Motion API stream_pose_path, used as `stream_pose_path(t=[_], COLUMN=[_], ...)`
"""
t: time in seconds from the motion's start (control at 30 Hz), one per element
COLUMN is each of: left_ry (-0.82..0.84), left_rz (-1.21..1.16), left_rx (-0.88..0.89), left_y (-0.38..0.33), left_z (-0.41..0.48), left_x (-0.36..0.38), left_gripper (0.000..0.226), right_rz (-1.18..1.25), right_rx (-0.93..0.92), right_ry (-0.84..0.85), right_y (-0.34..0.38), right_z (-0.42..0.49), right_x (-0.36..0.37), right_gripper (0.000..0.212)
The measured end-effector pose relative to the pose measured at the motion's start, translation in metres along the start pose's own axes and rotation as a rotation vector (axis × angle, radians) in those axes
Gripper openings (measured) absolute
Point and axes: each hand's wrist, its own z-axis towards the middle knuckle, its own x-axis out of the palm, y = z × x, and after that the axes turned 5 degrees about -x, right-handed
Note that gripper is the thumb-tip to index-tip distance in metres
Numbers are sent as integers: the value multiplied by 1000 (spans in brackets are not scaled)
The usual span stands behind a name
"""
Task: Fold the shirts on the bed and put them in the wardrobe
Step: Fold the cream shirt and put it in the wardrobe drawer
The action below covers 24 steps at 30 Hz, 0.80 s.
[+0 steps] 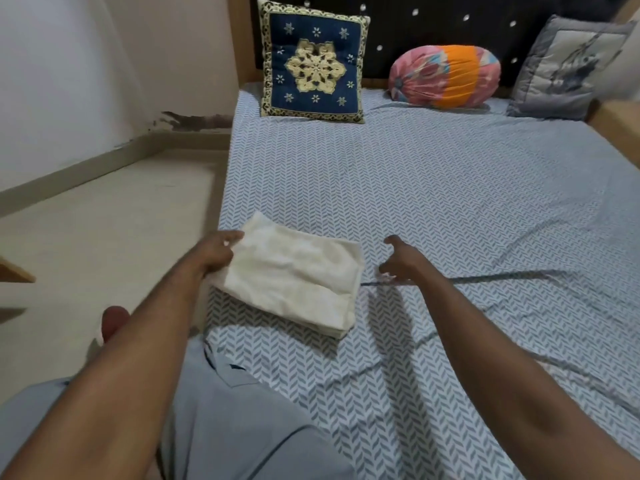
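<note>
floor (104,237), far left of the fingers: smooth, pale, matt, with a raised skirting along the wall.

left hand (220,252): fingers (232,238) curled onto the left edge of the folded shirt (291,282), pinching that edge; the underside of the grip is hidden.

folded shirt: cream, soft, slightly crumpled cloth in a flat rectangular stack of several layers. it sits between the two hands, near the left edge of the bed (450,202); whether it rests fully on the sheet cannot be told.

right hand (403,265): fingers (390,241) loosely spread and half curled, holding nothing, just right of the shirt and apart from it.

bed sheet: white with a grey-blue herringbone print, creased in long ridges right of the right fingers.

nearer than both sets of fingers: plain grey-blue cloth (242,427) with a collar-like edge.

far beyond the fingers, against a dark studded headboard (450,22): a square navy cushion (313,60) with gold embroidery, a rounded pink-and-orange bolster (445,76), and a grey quilted cushion (568,67).
</note>
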Motion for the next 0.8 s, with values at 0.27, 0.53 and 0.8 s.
stream_pose_path(t=[0.27, 0.53, 0.8], left_ry=[-314, -30, -100], left_rz=[62, 48, 163], left_rx=[-6, -97, 33], left_y=[8, -11, -11], left_z=[-59, -116, -126], left_x=[57, 169, 188], left_gripper=[38, 55, 23], right_rz=[-11, 34, -116], right_rx=[-118, -60, -75], right_ry=[-111, -68, -132], right_y=[48, 39, 24], right_z=[17, 43, 48], right_x=[45, 46, 44], right_gripper=[28, 17, 16])
